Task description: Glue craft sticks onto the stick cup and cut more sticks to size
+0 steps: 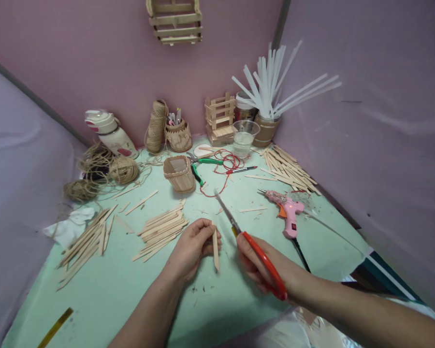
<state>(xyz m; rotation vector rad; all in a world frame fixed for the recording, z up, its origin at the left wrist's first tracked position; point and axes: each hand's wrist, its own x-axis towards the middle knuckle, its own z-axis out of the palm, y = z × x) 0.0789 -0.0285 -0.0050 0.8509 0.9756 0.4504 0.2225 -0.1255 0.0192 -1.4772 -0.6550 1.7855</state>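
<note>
Left grip [197, 239]: pinched tight on a pale flat wooden stick [215, 249], fingers partly hidden behind it.
Right grip [255, 263]: wrapped round red-handled metal scissors [265, 263]; most fingers hidden, blade tips blurred.
Stick's place: above the green-covered desk [105, 299], left of the scissors.
Pink plastic glue gun [290, 210]: black cord [301, 253] lost behind right forearm [329, 295].
Slatted wooden rack [176, 20]: cut off at the top.
</note>
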